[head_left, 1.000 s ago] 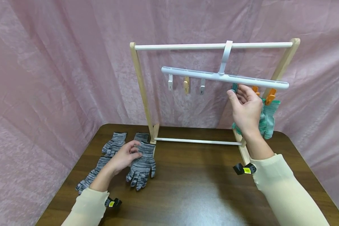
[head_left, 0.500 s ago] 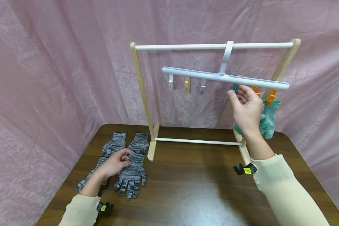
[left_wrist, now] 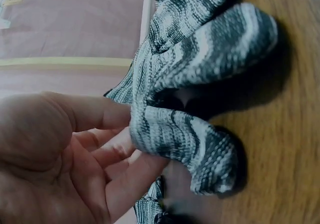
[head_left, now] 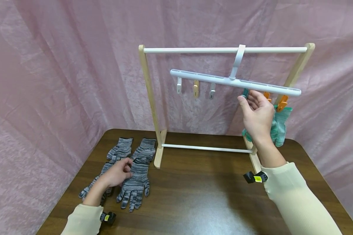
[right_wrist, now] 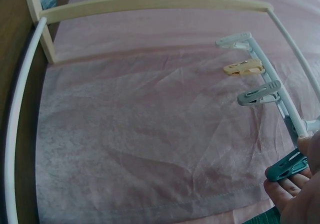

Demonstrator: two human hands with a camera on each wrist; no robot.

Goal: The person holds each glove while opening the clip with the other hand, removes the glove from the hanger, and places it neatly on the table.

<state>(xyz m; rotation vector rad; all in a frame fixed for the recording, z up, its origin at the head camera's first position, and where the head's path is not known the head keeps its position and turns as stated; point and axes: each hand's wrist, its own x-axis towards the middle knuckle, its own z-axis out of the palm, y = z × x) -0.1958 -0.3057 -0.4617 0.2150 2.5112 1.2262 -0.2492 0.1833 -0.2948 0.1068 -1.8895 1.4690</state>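
Head view: left hand (head_left: 116,173) pinches one of four grey gloves (head_left: 137,179), right hand (head_left: 258,118) one of six clips (head_left: 245,93).

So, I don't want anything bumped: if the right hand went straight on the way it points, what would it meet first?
Probably the hanger: in the head view its bar runs just above the right hand, which pinches the green clip. Depth is unclear; they may already touch.

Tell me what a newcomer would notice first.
A long white plastic hanger stands out first, hooked on the white top rail of a pale wooden rack. The right hand pinches a teal plastic clip beneath the hanger. At lower left, the left hand pinches a grey-striped knitted glove over the brown wooden table.
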